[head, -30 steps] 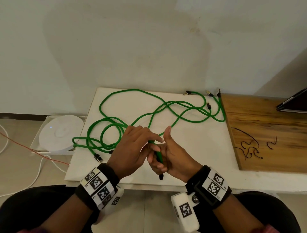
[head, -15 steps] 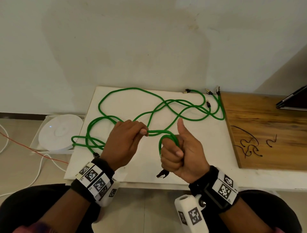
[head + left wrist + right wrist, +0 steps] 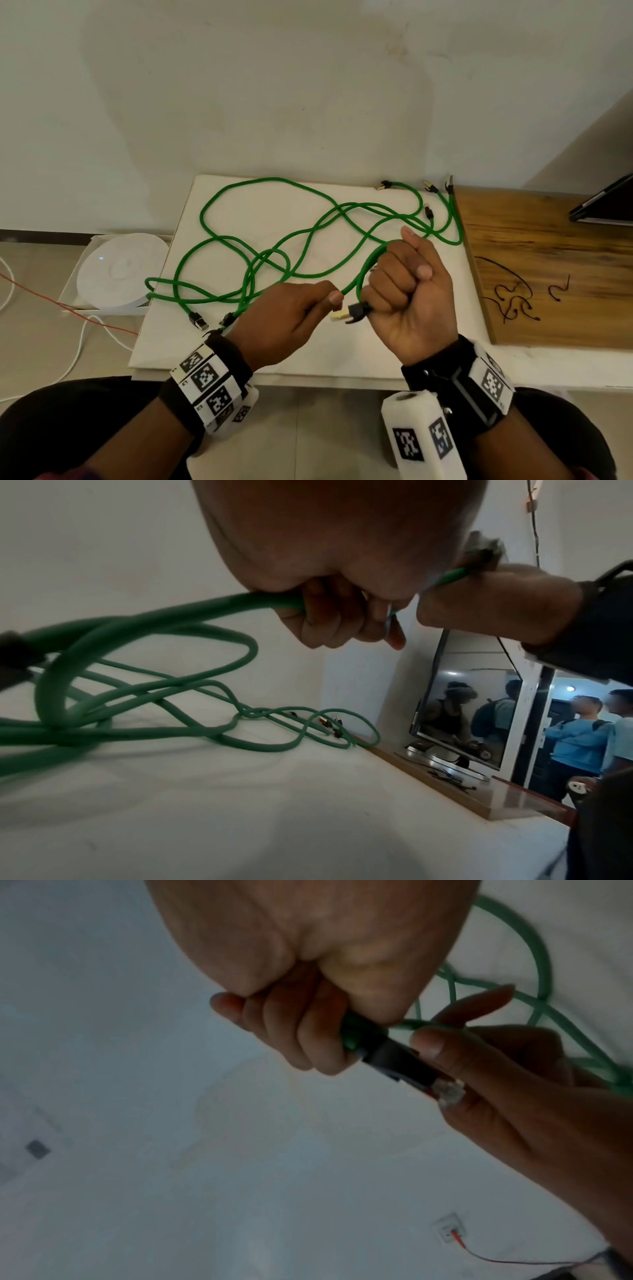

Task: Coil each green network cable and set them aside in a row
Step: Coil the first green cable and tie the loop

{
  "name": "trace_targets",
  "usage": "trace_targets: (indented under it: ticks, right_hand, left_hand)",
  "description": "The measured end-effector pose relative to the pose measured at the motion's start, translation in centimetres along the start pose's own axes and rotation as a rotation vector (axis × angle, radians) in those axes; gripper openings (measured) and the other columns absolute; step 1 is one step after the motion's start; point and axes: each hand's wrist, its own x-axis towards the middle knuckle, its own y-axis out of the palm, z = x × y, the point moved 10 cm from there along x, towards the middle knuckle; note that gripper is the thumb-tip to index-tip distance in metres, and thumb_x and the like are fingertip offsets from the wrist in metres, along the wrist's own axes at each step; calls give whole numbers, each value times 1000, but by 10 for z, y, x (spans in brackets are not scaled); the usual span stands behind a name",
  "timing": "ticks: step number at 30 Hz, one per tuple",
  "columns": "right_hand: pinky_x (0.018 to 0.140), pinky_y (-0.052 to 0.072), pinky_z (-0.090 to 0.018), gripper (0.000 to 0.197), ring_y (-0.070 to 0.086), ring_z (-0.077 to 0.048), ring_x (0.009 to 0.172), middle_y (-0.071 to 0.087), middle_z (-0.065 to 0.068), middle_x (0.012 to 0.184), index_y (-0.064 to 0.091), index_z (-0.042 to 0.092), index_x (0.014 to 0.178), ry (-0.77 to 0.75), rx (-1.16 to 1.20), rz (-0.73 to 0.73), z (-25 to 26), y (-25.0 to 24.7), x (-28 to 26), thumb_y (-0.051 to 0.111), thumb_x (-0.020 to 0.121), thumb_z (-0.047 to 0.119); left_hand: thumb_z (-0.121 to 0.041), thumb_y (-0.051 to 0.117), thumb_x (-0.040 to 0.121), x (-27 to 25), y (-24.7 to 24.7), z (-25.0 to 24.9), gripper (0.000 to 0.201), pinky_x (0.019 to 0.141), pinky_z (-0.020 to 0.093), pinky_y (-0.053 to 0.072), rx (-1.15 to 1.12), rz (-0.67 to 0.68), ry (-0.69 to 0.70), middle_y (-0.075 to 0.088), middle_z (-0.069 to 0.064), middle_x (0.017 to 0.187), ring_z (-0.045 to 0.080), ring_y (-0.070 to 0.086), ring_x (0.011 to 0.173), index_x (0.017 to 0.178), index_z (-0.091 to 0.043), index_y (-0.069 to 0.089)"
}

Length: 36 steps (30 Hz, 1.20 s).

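Several green network cables (image 3: 274,246) lie tangled on the white table (image 3: 342,356). My right hand (image 3: 400,284) is a fist round one cable, thumb up; a small loop (image 3: 368,267) arches over its knuckles, and the cable's black and gold plug (image 3: 349,312) sticks out to the left below. My left hand (image 3: 329,298) pinches the same cable just left of the fist. In the left wrist view the left hand (image 3: 325,610) grips the cable (image 3: 205,607). In the right wrist view the right hand's fingers (image 3: 291,1042) curl round the plug (image 3: 400,1064).
Loose plugs lie at the table's far right (image 3: 430,186) and near left (image 3: 198,320). A wooden board (image 3: 565,246) with black ties (image 3: 510,301) adjoins on the right, a dark screen (image 3: 603,205) behind it. A round white device (image 3: 120,270) sits at floor level on the left.
My right fist has risen and moved right, carrying the loop with it. My left hand has moved right along the cable, closer to the fist and the plug.
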Motion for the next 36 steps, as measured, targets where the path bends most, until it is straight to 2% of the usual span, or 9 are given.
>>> trace_targets:
  ticks: [3, 5, 10, 13, 19, 23, 29, 33, 36]
  right_hand:
    - [40, 20, -24, 60, 15, -10, 41, 20, 8, 48, 49, 21, 56, -69, 89, -92, 7, -19, 6, 30, 110, 38]
    - [41, 24, -23, 54, 16, -9, 42, 23, 7, 48, 51, 20, 62, -97, 110, -159, 8, -31, 11, 34, 110, 39]
    - [47, 29, -22, 38, 29, -8, 46, 33, 6, 55, 58, 15, 80, -227, 64, -292, 22, -55, 16, 39, 110, 28]
    - [50, 34, -21, 33, 34, -8, 50, 37, 6, 59, 64, 11, 92, -290, 35, -345, 35, -74, 16, 39, 110, 22]
    - [57, 41, -22, 24, 42, -9, 56, 46, 4, 65, 59, 5, 122, -359, -147, -474, 57, -93, 10, 41, 108, 13]
    - [68, 45, -26, 24, 50, -12, 65, 53, 0, 73, 61, 5, 122, -319, -363, -419, 51, -80, 12, 45, 106, 12]
    - [87, 55, -30, 25, 68, -19, 87, 70, -7, 90, 67, 5, 120, -204, -818, -282, 28, -57, 15, 46, 106, 3]
    - [90, 56, -29, 25, 73, -23, 98, 77, -15, 103, 68, 1, 120, -40, -1022, -188, 2, -51, 16, 48, 105, -1]
    - [83, 55, -22, 24, 74, -16, 94, 79, -7, 98, 71, 5, 113, 70, -1119, -139, -18, -45, 13, 50, 104, 0]
  left_hand:
    - [-53, 23, 109, -4, 17, 7, 41, 58, 33, 43, 109, 86, -27, 49, -9, 65, 13, 48, 59, 108, -34, 60]
    - [-56, 22, 109, -5, 22, 10, 45, 62, 37, 47, 151, 104, -39, 60, -9, 73, 12, 53, 63, 117, -37, 62]
    - [-55, 27, 109, -7, 26, 4, 40, 69, 31, 56, 228, 102, 27, 73, -18, 113, 6, 68, 87, 129, -42, 58]
    - [-52, 32, 109, -8, 19, -2, 38, 60, 36, 56, 314, 14, 54, 75, -13, 105, 10, 69, 75, 124, -34, 62]
    - [-44, 52, 105, -8, -13, -7, 25, 52, 21, 38, 394, -189, 74, 70, -14, 89, 7, 62, 64, 108, -30, 73]
    - [-42, 58, 104, -9, -24, -14, 24, 50, 28, 45, 421, -295, 101, 70, -11, 86, 12, 62, 63, 104, -27, 76]
    - [-51, 70, 96, -17, -54, -21, 31, 61, 31, 43, 428, -492, 99, 65, -7, 74, 15, 56, 57, 88, -22, 79]
    - [-61, 77, 84, -22, -70, -23, 39, 62, 35, 48, 441, -591, 95, 66, -6, 70, 16, 59, 54, 80, -22, 79]
    - [-58, 75, 88, -25, -71, -29, 39, 63, 37, 45, 488, -609, 147, 64, -3, 69, 19, 58, 57, 80, -20, 79]
